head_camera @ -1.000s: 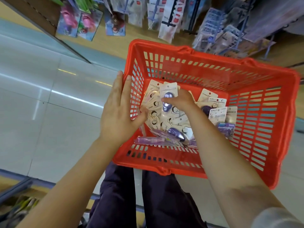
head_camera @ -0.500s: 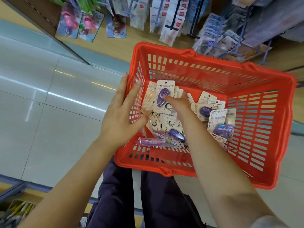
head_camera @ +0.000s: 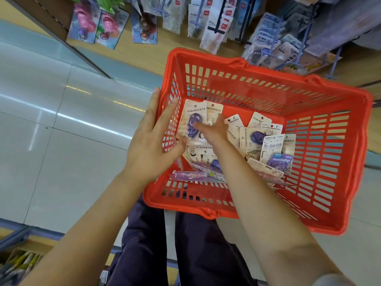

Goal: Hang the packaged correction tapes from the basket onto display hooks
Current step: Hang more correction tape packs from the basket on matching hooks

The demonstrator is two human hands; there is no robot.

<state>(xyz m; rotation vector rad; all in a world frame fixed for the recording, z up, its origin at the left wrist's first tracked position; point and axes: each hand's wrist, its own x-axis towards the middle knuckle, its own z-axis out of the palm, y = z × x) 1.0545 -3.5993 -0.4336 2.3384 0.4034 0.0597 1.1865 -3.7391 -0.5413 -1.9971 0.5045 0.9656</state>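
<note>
Raised packet pinched by right hand.

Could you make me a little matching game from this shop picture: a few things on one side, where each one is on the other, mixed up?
Things:
1. red basket
2. left hand
3. right hand
4. pink toy packs

Places:
A. inside the basket, its grip on a purple correction tape pack
B. hanging on the shelf, upper left
C. against the basket's left wall
D. in front of the person's legs

Pairs: 1-D, 2-C, 3-A, 4-B
</note>
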